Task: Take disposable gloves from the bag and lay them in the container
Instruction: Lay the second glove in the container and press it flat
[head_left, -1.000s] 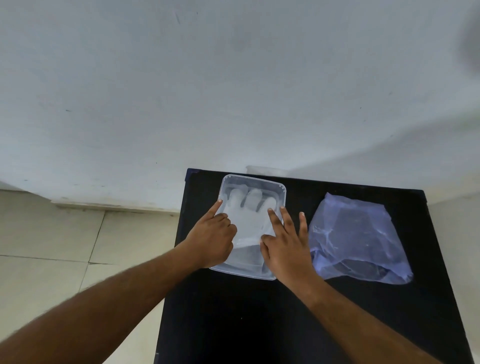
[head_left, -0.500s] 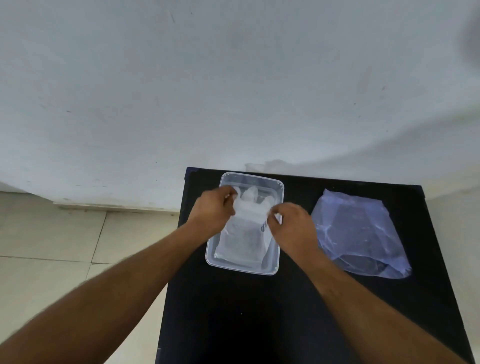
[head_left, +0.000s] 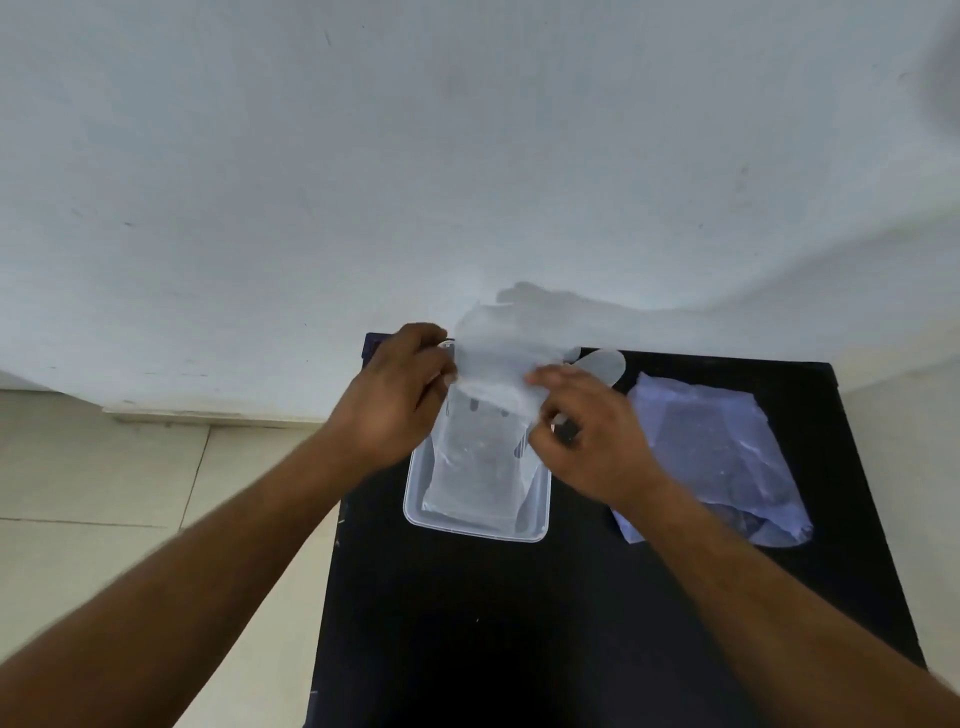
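Note:
A clear plastic container sits on the black table near its far left corner. A thin translucent disposable glove is held up over the container's far end. My left hand pinches its left edge and my right hand pinches its right edge. The glove's lower part hangs down into the container, where clear plastic also lies flat on the bottom. A crumpled bluish plastic bag lies on the table to the right of the container, apart from both hands.
A white wall rises directly behind the table. Pale floor tiles lie to the left, beyond the table's left edge. The near half of the black tabletop is bare.
Both hands went from pressing flat on the glove in the container to pinching its sides and lifting its upper part above the container's far rim.

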